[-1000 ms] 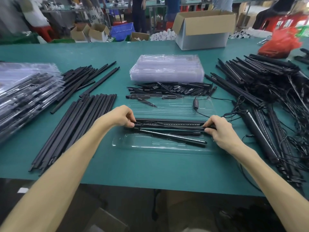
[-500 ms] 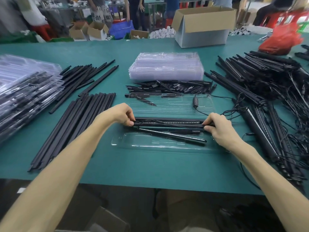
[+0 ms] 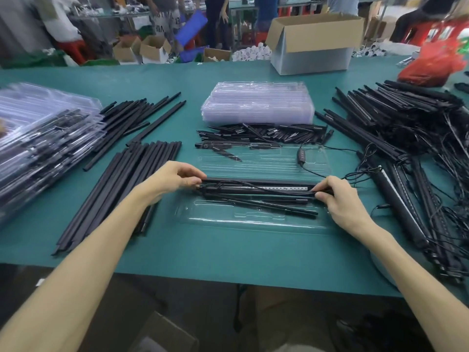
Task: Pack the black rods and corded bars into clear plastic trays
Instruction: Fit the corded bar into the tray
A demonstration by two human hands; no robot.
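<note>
A clear plastic tray point(image 3: 253, 222) lies open in front of me on the green table point(image 3: 228, 252). A black corded bar point(image 3: 256, 186) with a pale strip lies across the tray's far half. My left hand point(image 3: 175, 176) pinches its left end and my right hand point(image 3: 340, 199) pinches its right end. Thin black rods point(image 3: 266, 207) lie slanted in the tray just below the bar. The bar's cord runs back to an inline switch point(image 3: 301, 155) on the tray's lid half.
Loose black rods point(image 3: 121, 189) lie in a row at my left, packed trays point(image 3: 43, 138) further left. Empty clear trays point(image 3: 256, 102) are stacked at centre back, short black pieces point(image 3: 264, 133) before them. A tangle of corded bars point(image 3: 411, 138) fills the right. A cardboard box point(image 3: 314, 44) stands behind.
Both hands stay on the ends of the corded bar over the tray; the bar has barely shifted. The view has tilted slightly.
</note>
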